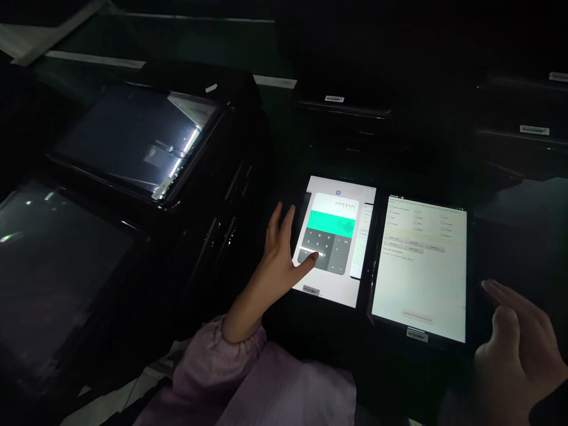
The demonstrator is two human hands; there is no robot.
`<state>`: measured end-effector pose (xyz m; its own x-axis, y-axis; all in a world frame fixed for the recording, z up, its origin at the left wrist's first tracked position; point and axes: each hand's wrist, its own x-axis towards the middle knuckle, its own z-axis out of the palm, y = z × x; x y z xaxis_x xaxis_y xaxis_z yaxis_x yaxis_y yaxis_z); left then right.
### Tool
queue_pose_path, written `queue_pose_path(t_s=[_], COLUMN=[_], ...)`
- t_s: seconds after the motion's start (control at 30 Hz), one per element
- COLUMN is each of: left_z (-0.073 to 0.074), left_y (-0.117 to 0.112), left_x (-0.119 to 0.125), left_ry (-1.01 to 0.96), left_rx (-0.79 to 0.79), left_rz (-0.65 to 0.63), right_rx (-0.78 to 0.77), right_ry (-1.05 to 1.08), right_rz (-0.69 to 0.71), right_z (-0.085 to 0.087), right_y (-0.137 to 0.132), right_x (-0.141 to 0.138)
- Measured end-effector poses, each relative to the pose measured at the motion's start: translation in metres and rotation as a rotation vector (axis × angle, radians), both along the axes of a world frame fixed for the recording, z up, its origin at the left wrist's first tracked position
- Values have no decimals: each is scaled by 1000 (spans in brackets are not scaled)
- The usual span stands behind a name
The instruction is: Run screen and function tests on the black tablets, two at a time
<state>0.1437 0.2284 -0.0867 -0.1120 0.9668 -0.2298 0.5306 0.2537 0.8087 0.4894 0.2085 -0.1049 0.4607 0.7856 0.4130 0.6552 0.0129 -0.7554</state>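
Observation:
Two lit tablets lie side by side in a dark room. The left tablet (333,239) shows a calculator app card with a green band and grey keypad. My left hand (279,251), in a pale lilac sleeve, rests at that tablet's left edge with its thumb touching the lower keypad. The right tablet (420,269) shows a white form page with checkboxes. My right hand (517,349) hovers at the lower right beside that tablet, fingers loosely curled, holding nothing.
A stack of dark tablets (133,142) with reflective screens fills the left side, another dark screen (53,260) below it. More dark devices with white labels (533,129) sit at the back and right.

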Motion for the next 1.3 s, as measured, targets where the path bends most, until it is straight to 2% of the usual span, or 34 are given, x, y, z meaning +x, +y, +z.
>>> queue_pose_path(t_s=[0.1, 0.33, 0.63, 0.8, 1.0, 1.3], left_z=[2, 3, 3, -3, -15, -17], left_y=[1, 3, 7, 8, 15, 17], left_x=[0, -1, 6, -7, -18, -23], left_ry=[-18, -12, 90, -4, -15, 10], left_rx=[-16, -10, -48, 77, 213, 201], left_rz=[25, 89, 8, 45, 188, 162], right_rx=[50, -51, -65, -74, -79, -70], right_ry=[-10, 68, 66, 73, 66, 59], right_rz=[19, -12, -12, -27, -19, -18], right_z=[2, 12, 13, 15, 15, 18], right_y=[1, -3, -3, -2, -1, -2], right_x=[-2, -6, -7, -8, -9, -9])
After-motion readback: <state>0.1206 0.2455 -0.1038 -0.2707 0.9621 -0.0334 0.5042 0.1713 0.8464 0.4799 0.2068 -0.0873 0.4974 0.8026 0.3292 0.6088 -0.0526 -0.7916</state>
